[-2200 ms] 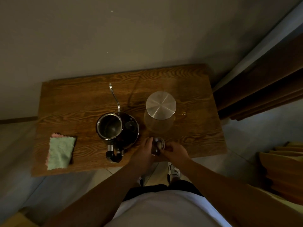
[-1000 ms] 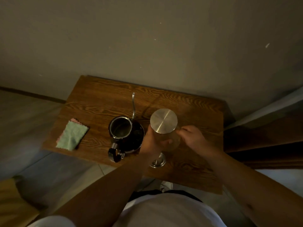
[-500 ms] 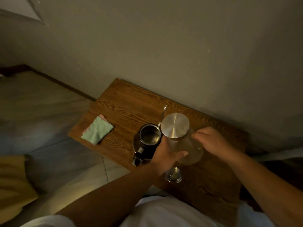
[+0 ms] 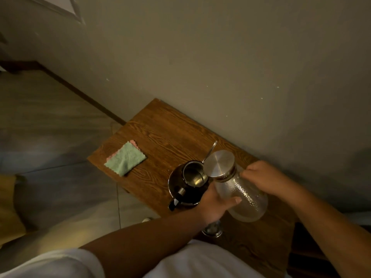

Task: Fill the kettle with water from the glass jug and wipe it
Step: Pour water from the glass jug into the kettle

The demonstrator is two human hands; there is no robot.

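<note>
A textured glass jug (image 4: 244, 194) with a round steel lid (image 4: 219, 163) is tilted to the left, its top over the open mouth of the black gooseneck kettle (image 4: 186, 184). My left hand (image 4: 215, 203) grips the jug's body from below. My right hand (image 4: 267, 178) holds the jug near its neck on the far side, where the handle is hidden. The kettle stands lidless on the wooden table (image 4: 160, 133), its thin spout pointing toward the wall. The kettle's small lid (image 4: 212, 229) lies on the table near my body.
A folded green and pink cloth (image 4: 125, 158) lies at the table's left end. The table stands against a plain wall. Tiled floor lies to the left, with something yellow (image 4: 9, 203) at the left edge.
Both hands left the kettle lid on the table, took hold of the jug, lifted it and tipped it toward the kettle. The camera view swung to the left.
</note>
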